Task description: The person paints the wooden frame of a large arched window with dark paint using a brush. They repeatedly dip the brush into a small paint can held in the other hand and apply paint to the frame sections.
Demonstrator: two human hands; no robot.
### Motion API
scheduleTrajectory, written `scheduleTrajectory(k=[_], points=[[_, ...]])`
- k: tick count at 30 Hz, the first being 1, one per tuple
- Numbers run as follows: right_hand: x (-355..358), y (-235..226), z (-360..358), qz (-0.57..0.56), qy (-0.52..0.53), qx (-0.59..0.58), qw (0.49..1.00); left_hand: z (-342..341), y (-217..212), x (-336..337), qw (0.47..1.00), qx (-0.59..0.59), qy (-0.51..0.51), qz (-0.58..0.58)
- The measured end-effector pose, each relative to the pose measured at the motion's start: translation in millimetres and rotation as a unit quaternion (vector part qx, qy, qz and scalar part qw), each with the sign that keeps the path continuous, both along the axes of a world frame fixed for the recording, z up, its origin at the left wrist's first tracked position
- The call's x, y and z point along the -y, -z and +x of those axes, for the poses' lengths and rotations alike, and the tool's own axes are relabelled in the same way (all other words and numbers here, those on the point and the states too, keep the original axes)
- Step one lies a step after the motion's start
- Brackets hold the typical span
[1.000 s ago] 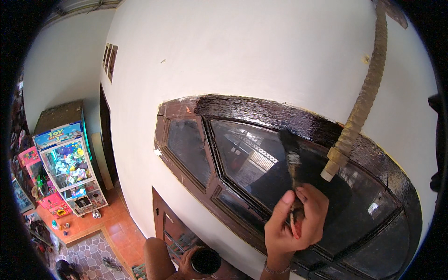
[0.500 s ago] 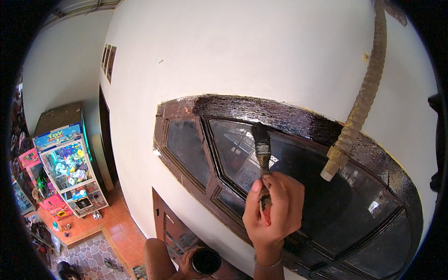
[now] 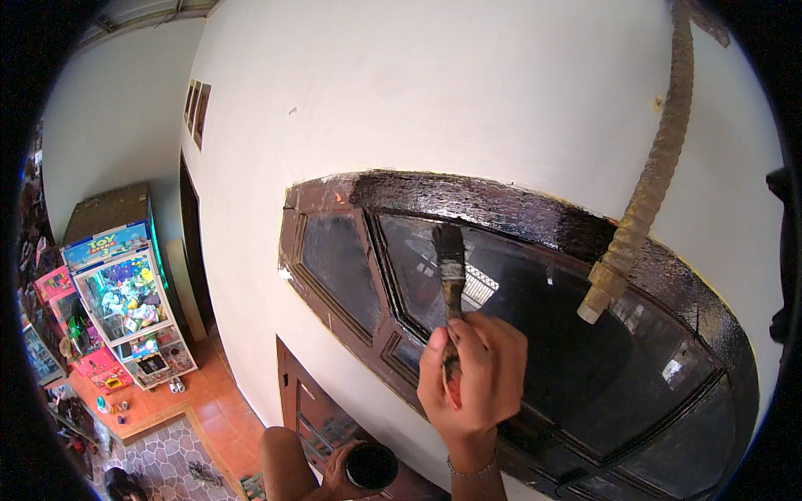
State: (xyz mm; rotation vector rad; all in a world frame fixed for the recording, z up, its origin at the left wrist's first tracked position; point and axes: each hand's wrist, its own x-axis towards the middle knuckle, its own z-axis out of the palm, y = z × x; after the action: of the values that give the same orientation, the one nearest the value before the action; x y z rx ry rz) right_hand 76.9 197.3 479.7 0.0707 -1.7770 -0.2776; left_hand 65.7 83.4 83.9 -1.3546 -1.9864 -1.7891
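Note:
My right hand (image 3: 472,376) is closed round the handle of a paintbrush (image 3: 452,275), bristles up and dark with paint. The bristle tips are just below the upper inner edge of a window frame (image 3: 468,197), in front of its glass (image 3: 543,334); whether they touch is unclear. Much of the brown wooden frame is coated in glossy dark paint, while its left end looks duller and reddish brown. Low in the view, my left hand (image 3: 336,474) grips a round container (image 3: 372,465) with dark contents, beside my bent knee (image 3: 282,459).
A ridged rod (image 3: 656,175) with a pale end hangs down in front of the window's right part. White wall (image 3: 401,92) surrounds the frame. A brown door (image 3: 313,401) stands below. Far down left are a toy claw machine (image 3: 125,292) and orange floor tiles (image 3: 225,401).
My right hand has moved the paintbrush left and slightly down, away from the upper frame bar. My left hand and the container stay almost where they were.

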Motion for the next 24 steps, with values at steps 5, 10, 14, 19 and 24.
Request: scheduleTrajectory(k=[5,10,14,19,24], points=[[-7.7,-3.0,-7.7,0.018,0.016,-0.014,1.0,-4.9,7.0,-2.5,0.999,-0.026,-0.003,0.024],[-3.9,-3.8,15.6,0.018,0.084,-0.071,0.994,-3.4,10.1,-0.6,1.0,0.013,-0.001,-0.005],[1.1,-0.1,14.6,0.032,0.044,-0.043,0.998,1.4,6.4,1.1,0.995,0.065,-0.006,-0.069],[-6.0,-0.7,-6.1,0.009,0.006,0.016,1.0,-6.0,0.4,-0.2,0.999,-0.002,0.023,-0.026],[-11.3,-5.1,13.9,0.025,0.093,-0.057,0.994,-3.0,-0.5,-1.9,0.999,0.038,-0.004,-0.008]])
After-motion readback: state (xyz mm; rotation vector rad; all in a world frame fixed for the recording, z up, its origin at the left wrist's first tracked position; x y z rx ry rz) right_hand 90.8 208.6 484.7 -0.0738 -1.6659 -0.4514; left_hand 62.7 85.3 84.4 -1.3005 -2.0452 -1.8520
